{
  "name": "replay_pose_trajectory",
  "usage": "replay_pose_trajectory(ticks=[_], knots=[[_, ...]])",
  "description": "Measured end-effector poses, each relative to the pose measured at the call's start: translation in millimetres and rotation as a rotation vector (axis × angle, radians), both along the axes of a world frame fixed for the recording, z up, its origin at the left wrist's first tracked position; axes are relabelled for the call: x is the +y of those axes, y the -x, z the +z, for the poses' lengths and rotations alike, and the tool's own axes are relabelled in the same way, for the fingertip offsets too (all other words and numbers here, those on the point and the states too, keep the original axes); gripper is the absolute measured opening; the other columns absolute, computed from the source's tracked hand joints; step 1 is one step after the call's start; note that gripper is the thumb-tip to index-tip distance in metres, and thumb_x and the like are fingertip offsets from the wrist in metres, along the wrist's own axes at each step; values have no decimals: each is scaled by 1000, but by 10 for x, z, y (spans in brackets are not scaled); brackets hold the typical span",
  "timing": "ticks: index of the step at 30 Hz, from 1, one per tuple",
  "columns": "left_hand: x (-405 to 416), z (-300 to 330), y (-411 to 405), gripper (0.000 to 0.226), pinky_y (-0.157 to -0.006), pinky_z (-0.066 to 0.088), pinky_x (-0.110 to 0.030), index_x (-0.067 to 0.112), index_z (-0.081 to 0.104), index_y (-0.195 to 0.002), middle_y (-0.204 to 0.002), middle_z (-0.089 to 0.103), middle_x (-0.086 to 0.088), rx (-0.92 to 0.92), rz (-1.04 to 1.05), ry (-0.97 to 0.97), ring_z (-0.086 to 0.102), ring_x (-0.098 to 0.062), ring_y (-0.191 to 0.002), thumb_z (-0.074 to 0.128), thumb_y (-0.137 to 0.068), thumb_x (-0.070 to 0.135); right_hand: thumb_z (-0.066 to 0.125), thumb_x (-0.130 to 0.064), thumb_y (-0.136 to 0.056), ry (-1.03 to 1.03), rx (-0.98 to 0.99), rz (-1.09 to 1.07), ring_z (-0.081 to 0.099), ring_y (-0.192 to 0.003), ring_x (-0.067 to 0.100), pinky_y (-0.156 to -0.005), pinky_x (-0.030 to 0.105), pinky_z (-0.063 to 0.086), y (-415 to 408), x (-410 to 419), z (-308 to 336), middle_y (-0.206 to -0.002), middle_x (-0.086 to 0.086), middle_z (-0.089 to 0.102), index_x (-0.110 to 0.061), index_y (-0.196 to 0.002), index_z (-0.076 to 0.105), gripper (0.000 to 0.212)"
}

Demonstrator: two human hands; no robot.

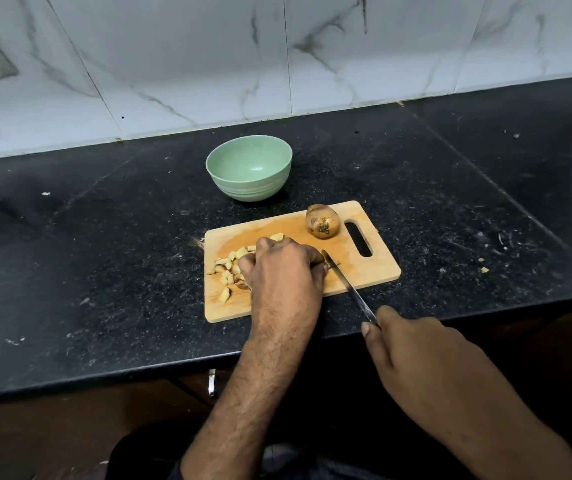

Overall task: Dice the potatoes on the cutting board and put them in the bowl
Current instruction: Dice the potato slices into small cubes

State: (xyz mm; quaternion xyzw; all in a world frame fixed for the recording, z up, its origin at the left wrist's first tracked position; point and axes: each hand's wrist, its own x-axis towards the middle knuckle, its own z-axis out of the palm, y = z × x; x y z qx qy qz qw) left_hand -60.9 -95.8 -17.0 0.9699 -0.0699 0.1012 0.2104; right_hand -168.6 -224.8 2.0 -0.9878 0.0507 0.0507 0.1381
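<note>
While the left hand [283,263] lies curled, knuckles up, over something on the wooden cutting board [378,268] (what it covers is hidden, so I cannot tell whether the fingers are clamped on a piece), the right hand [416,358] is closed around the handle of a knife [343,282]. Its blade slants up and left across the board's near edge, the tip ending just beside the left hand's knuckles. Pale potato cubes [229,268] lie scattered on the board's left part, some touching the left hand's fingers. One whole potato [322,221], brown with a dark patch, sits at the board's far right, next to the handle slot. Beyond the board's far edge stands a green bowl [249,168], nothing visible inside it. Everything rests on a black speckled counter [104,254] against a white marbled wall [208,57].
</note>
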Motion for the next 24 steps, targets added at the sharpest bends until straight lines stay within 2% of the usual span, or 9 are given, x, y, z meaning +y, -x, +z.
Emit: replay_pose_trajectory(ticks=[8,11,15,18,24], knots=[[13,-20,-25,16,-80,15,-35,37,74,-106,-107,66,14,-11,-38,21,39,-15,-110,66,-92,40,19,-48,-105,61,-20,22,42,-58,8,-51,27,33,-72,6,20,-72,-6,47,-31,-94,35,25],[18,-25,-32,16,-79,12,-33,36,75,-105,-105,66,15,-22,-44,37,38,-13,-109,68,-92,39,22,-43,-107,16,-2,32,42,-59,10,-59,32,38,-162,4,5,-73,-5,47,-30,-100,39,23],[18,-56,-14,15,-78,11,-32,35,76,-103,-102,66,16,-44,-34,54,36,-11,-105,68,-91,39,22,-41,-107,-27,40,62,52,-66,14,-64,34,46,-185,-56,5,-75,-5,52,-29,-97,41,24],[31,-84,-3,14,-78,11,-31,34,77,-99,-102,67,16,-52,-21,77,38,-12,-105,67,-91,42,20,-47,-106,-27,93,75,55,-64,10,-62,30,48,8,-126,52,-76,-6,55,-33,-90,35,26],[43,-86,14,18,-78,9,-30,34,76,-100,-104,66,16,-47,-18,82,37,-11,-106,67,-90,46,17,-54,-103,-10,168,21,59,-68,10,-71,27,54,219,-145,165,-78,-5,56,-33,-88,32,30]])
